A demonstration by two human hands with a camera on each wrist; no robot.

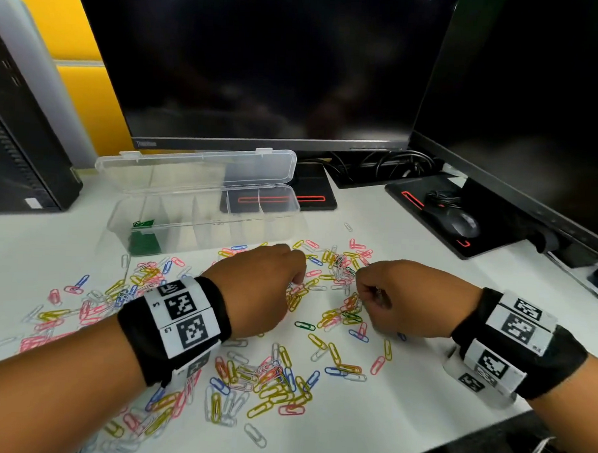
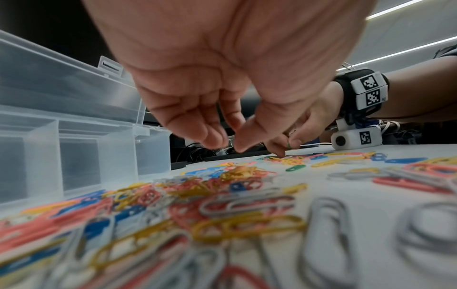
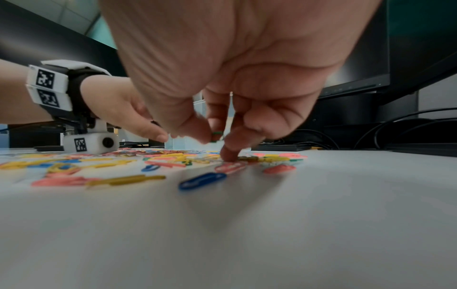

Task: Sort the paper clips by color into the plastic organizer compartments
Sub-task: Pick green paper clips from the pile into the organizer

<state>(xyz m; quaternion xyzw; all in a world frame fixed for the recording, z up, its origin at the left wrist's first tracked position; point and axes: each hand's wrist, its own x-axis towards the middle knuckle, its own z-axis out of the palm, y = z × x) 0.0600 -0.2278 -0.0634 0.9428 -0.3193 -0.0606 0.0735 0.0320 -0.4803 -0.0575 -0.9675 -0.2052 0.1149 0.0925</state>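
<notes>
Open organizer (image 1: 202, 201) holds green clips (image 1: 143, 223); right hand (image 1: 414, 300) pinches green clip (image 3: 217, 135); left hand (image 1: 257, 289) loosely curled, empty

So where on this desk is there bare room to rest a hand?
Bare desk lies at the front right, between the scattered paper clips and the right hand; another patch sits between the organizer and mouse pad. Centre and front left are crowded with clips.

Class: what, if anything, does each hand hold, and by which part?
Right hand pinches a small green paper clip; which part is hidden by the fingers. Left hand holds nothing.
</notes>
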